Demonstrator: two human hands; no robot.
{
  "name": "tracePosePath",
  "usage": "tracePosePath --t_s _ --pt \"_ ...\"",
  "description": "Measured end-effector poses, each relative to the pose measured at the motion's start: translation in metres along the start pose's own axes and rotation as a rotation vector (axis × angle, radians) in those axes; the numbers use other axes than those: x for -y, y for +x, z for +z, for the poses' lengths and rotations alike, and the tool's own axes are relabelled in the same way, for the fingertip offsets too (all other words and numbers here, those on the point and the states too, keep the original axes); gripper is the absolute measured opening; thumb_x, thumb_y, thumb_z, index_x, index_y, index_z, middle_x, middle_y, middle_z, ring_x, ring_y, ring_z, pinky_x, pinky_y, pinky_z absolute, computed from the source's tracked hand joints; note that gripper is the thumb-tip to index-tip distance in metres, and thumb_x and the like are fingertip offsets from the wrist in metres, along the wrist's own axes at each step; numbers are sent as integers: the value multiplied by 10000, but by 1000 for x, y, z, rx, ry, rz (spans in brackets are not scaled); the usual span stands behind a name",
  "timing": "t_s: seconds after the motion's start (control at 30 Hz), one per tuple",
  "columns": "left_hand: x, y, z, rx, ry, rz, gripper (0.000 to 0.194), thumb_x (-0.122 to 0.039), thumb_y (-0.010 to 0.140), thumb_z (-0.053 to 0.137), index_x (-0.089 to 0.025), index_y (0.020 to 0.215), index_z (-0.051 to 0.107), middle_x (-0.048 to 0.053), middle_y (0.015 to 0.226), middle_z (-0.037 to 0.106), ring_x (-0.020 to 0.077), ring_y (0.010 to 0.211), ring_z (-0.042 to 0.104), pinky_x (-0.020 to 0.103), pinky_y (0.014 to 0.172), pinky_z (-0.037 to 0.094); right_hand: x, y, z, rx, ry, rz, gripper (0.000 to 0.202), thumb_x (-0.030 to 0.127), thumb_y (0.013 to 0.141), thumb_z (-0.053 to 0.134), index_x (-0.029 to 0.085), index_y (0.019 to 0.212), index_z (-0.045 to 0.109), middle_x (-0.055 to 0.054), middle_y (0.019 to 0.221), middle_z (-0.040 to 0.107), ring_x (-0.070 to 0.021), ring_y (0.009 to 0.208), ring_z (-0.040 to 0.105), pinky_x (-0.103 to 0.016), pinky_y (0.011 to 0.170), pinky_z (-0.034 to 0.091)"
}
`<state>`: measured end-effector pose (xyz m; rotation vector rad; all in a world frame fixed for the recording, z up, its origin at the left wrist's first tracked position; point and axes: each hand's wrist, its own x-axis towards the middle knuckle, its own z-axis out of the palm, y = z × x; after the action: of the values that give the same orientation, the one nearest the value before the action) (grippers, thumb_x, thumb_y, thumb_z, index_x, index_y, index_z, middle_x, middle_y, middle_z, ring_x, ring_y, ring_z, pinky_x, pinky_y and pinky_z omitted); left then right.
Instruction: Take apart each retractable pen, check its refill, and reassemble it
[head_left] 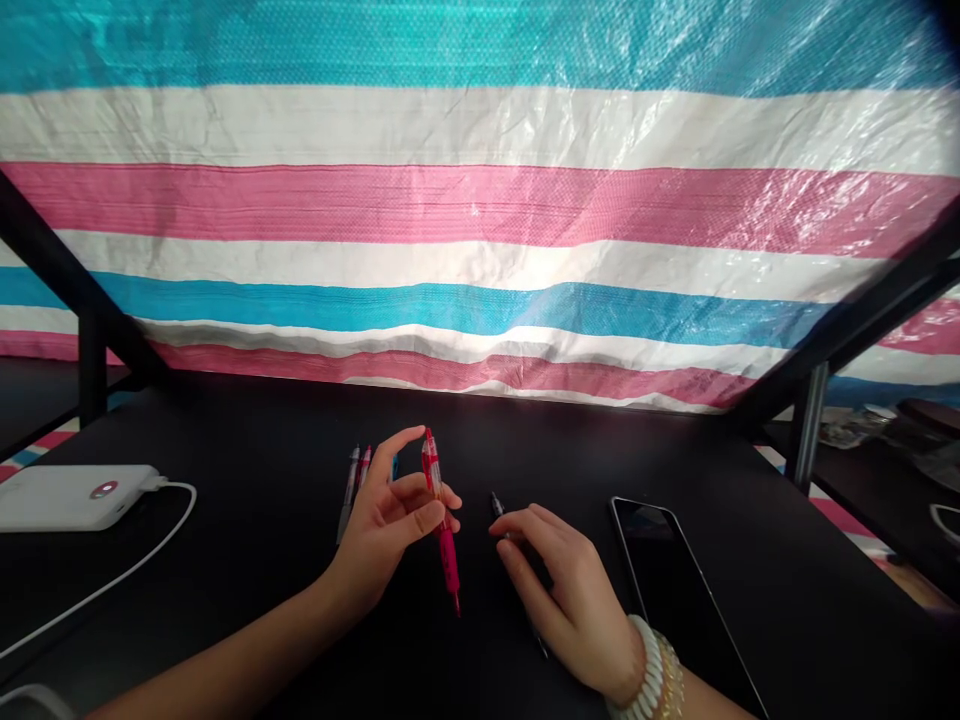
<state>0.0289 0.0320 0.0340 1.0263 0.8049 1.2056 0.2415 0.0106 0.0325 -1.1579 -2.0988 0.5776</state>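
Observation:
A red-pink click pen (448,555) is pinched upright but slightly tilted in my left hand (390,520), its tip pointing down and toward me. The left index fingertip presses on the pen's top end. My right hand (566,590) rests low over the table with a dark pen (497,505) at its thumb and index finger. Those two fingers are close together on that pen; its middle is hidden under the hand, and its lower end shows below. Behind my left hand lie a grey pen (349,490) and a pinkish pen (365,466), partly covered.
On the right lies a phone (675,580) with a dark screen. At left a white power bank (75,498) has a white cable (161,545) plugged in. A striped plastic sheet (480,205) hangs behind the black table (262,430), between dark frame bars (855,330).

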Motion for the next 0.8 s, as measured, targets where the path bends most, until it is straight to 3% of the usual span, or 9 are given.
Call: tracePosePath --t_s 0.17,0.3,0.53,0.8 --pt "-1 0 -1 0 58 -13 738 -190 795 709 -265 1423 328 30 855 713 181 701 681 285 638 477 1 1 -1 -13 -6 0 164 215 981 444 198 1008 605 -39 792 603 -179 713 575 -300 647 436" --pt "-4 1 0 -5 48 -19 800 -172 783 690 -285 1452 266 15 820 705 174 657 667 253 566 437 1 1 -1 -18 -12 -3 157 209 978 448 201 1003 603 -38 788 605 -181 717 576 -299 648 435" --pt "-2 2 -2 58 46 -9 685 -98 757 655 -265 1346 346 6 777 707 170 637 666 244 557 428 1 1 -1 -15 -6 -14 154 207 981 444 199 1007 595 -37 785 603 -180 715 571 -299 643 426" --pt "-4 3 -2 27 57 -25 625 -90 737 661 -251 1283 401 1 751 703 177 619 664 255 566 437 -1 2 0 -21 -8 -15 147 196 977 450 195 999 595 -36 777 604 -180 719 568 -304 647 427"
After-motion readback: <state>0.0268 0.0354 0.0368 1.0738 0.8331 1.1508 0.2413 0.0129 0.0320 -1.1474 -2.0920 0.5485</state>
